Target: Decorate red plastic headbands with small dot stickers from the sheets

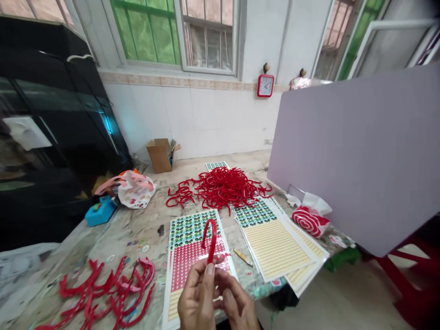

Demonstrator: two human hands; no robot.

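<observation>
Fingers (207, 275) of the left hand (195, 300) are pinched around the lower end of a glossy red, narrow strip bent like a hook (213, 236), its curve uppermost. Curled close beside it, at 4 o'clock from the strip, is the right hand (240, 305); whether its fingers grasp anything I cannot tell. Behind the strip, a white paper sheet printed in green, pink and yellow rows (185, 263) lies on the pale, stained surface (139, 224). Taking the hands as centre, a large tangled heap of curved red strips (225, 190) sits at 12 o'clock, and a looser spread of red pieces (117, 293) at 9. A small yellow stick-shaped object (243, 257) lies between 1 and 2 o'clock; overlapping green-and-yellow printed paper sheets (280, 243) and a red-and-white swirl-patterned tissue pack (309, 222) are at 2. At 10 is a bright blue tape dispenser (101, 211), and at 11 an open brown cardboard box (159, 156).
</observation>
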